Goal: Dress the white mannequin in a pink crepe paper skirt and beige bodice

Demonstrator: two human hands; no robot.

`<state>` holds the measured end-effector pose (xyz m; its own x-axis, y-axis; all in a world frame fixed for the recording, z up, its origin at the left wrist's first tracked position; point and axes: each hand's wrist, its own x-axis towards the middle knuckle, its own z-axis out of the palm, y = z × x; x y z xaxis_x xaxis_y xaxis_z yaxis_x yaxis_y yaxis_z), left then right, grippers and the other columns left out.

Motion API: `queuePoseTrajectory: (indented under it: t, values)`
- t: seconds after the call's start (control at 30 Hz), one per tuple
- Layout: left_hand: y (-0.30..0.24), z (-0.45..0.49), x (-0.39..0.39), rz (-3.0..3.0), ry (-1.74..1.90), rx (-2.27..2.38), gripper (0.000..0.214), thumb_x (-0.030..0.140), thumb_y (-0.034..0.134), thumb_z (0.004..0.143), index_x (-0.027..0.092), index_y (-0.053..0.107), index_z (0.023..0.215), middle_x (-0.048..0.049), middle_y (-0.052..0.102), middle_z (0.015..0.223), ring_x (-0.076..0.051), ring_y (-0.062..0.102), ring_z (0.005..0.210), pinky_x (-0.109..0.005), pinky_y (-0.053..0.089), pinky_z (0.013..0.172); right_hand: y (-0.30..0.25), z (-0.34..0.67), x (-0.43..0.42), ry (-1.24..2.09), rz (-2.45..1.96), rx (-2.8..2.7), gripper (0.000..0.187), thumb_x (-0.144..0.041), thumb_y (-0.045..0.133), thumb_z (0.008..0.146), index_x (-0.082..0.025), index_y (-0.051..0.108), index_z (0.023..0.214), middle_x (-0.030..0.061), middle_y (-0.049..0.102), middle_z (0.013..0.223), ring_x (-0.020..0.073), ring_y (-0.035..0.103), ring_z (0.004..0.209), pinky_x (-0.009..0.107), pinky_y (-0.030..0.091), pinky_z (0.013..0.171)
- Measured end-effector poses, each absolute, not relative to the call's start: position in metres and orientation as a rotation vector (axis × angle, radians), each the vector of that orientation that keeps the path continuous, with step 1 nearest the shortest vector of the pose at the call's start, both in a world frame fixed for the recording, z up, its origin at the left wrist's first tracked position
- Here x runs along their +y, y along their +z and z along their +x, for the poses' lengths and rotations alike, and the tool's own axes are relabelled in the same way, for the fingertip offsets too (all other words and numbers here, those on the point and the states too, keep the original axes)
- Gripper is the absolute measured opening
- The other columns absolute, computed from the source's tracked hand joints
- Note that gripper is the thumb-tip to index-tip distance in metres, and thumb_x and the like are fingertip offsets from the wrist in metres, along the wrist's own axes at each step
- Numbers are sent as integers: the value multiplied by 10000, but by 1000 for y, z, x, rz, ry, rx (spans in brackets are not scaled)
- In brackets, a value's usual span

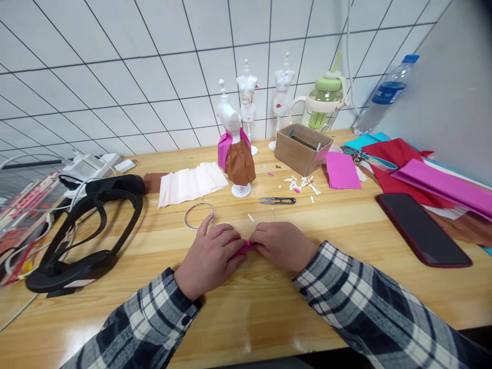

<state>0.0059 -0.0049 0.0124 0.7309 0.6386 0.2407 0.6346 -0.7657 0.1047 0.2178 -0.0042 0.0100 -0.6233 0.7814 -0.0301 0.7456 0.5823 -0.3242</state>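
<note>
Above the front half of the wooden table, my left hand (pixel 213 256) and my right hand (pixel 282 247) meet with fingers closed on a small bright pink piece of material (pixel 245 247). Most of that piece is hidden by my fingers. A thin metal ring (pixel 185 217) lies just beyond my left hand. Black thread snips (pixel 277 201) rest past my fingertips. Behind them stands a small white dress form (pixel 230 117) wearing a pink and brown pleated garment (pixel 241 163). A pale pleated piece (pixel 192 185) lies to its left.
Two more dress forms (pixel 246 97) stand by the tiled wall. A cardboard box (pixel 298 154), white scraps (pixel 302 183), a green-lidded bottle (pixel 326 100) and a water bottle (pixel 386 95) are at the back right. Coloured sheets (pixel 344 170) and a phone (pixel 423 228) lie right; a black headset (pixel 130 225) left.
</note>
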Motion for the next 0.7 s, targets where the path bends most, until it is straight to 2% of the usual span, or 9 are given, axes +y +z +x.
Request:
queuePoseTrajectory:
  t: [0.13, 0.3, 0.53, 0.7]
  values:
    - [10, 6, -4, 2927, 440, 1088, 171, 255, 538, 917, 257, 708, 913, 13, 714, 840, -182, 623, 896, -563, 180, 1136, 9, 218, -4, 437, -1304, -2686, 227, -259, 467, 959, -194, 682, 929, 28, 673, 908, 164, 627, 809, 279, 376, 622]
    - [11, 6, -3, 2935, 440, 1118, 175, 234, 534, 910, 249, 704, 875, 9, 704, 819, -179, 621, 857, -556, 208, 1126, 6, 218, -3, 422, -1283, -2636, 205, -231, 481, 949, -192, 681, 929, 26, 675, 911, 165, 628, 834, 276, 396, 645]
    - [14, 4, -6, 2879, 514, 1130, 132, 228, 532, 915, 228, 664, 920, 3, 723, 941, -205, 620, 1022, -494, 273, 1108, 3, 220, -5, 511, -1223, -2468, 142, -216, 533, 909, -188, 666, 953, 35, 678, 917, 168, 616, 824, 278, 429, 691]
    - [16, -2, -5, 2745, 569, 1187, 136, 212, 508, 922, 214, 635, 968, 4, 706, 857, -156, 646, 843, -458, 324, 1067, 7, 218, -9, 688, -1169, -2144, 208, -212, 616, 842, -208, 629, 1050, 5, 679, 910, 107, 566, 645, 249, 437, 638]
